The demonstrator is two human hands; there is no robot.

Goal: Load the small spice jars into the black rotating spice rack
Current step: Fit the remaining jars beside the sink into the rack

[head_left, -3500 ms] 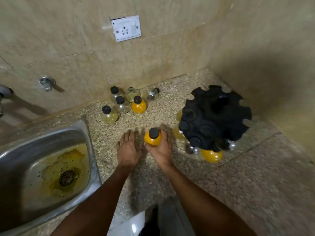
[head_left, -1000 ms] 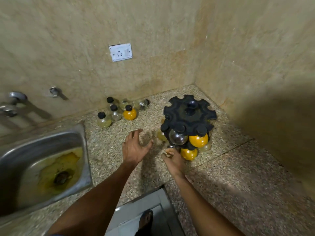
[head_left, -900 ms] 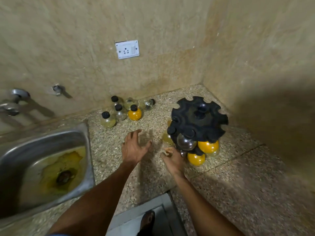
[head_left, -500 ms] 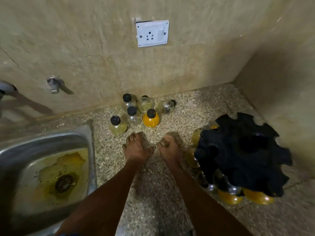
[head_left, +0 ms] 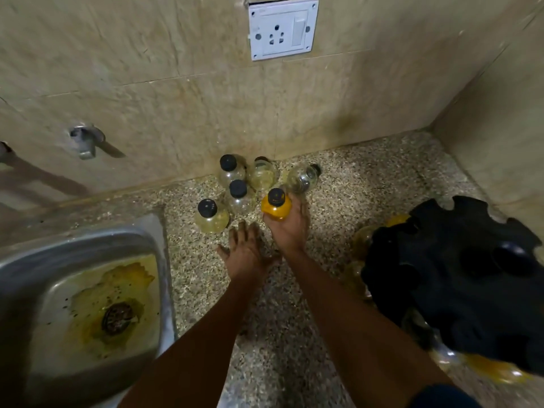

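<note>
Two beige tiled walls [head_left: 153,92] meet at a corner on my right, over a speckled granite counter [head_left: 359,198]. At far left I see a steel sink [head_left: 153,290], its basin stained yellow around the drain [head_left: 117,318], and above it a wall tap [head_left: 86,139]; a second fitting is cut off by the frame edge. A white socket plate [head_left: 282,28] sits higher on the back wall.

Against that wall I count a cluster of small black-capped spice jars [head_left: 237,184]: pale or nearly clear ones upright, one clear jar [head_left: 303,178] lying on its side. I cannot read their contents beyond colour.

My left hand [head_left: 245,251] rests flat and spread on the counter. My right hand [head_left: 290,228] grips an orange-filled jar [head_left: 276,205], upright, at the cluster's near edge.

Far right, the black rotating spice rack [head_left: 459,278] is blurred and partly out of frame; yellow jars [head_left: 497,373] beneath its top tier are only half visible.
</note>
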